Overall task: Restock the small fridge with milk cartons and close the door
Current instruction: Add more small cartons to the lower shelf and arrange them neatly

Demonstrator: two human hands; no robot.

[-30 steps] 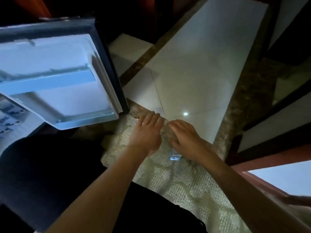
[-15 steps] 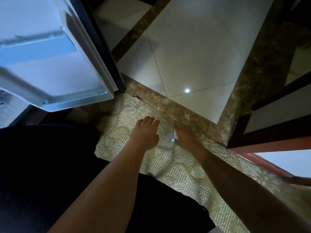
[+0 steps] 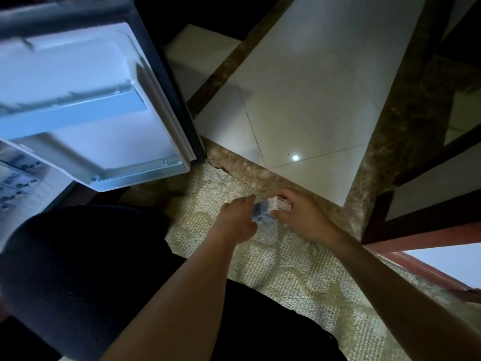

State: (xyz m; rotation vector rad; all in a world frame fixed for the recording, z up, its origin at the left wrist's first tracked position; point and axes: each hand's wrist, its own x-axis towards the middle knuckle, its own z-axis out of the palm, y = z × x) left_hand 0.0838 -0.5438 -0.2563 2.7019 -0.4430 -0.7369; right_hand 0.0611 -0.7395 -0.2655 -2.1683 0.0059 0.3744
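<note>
1. Floor (image 3: 307, 82) first: pale glossy tiles fill the top middle, edged with brown marbled bands, one bright light spot reflected on them.
2. Fridge door (image 3: 86, 100) hangs wide open at upper left, its white inner liner facing us, with a door shelf bar across the middle and an empty bottom rack at its lower edge.
3. At far left, the fridge (image 3: 18, 175) interior shows rows of small cartons, blurred and only partly in view.
4. A woven beige rug (image 3: 286, 269) lies on the floor below the door, and both arms reach out over it.
5. Dark-clothed knee (image 3: 78, 269) bulks up at lower left.
6. Right hand (image 3: 302, 214): grip curled around a small white carton (image 3: 279, 204), fingers over the top, thumb beneath.
7. Left hand (image 3: 239, 217): fingers pressed against the left end of the cartons; I cannot tell whether its grip is closed on them.
8. A second carton (image 3: 261, 213), blurred and blue-printed, sits between the two hands, just above the rug, well right of the door.
</note>
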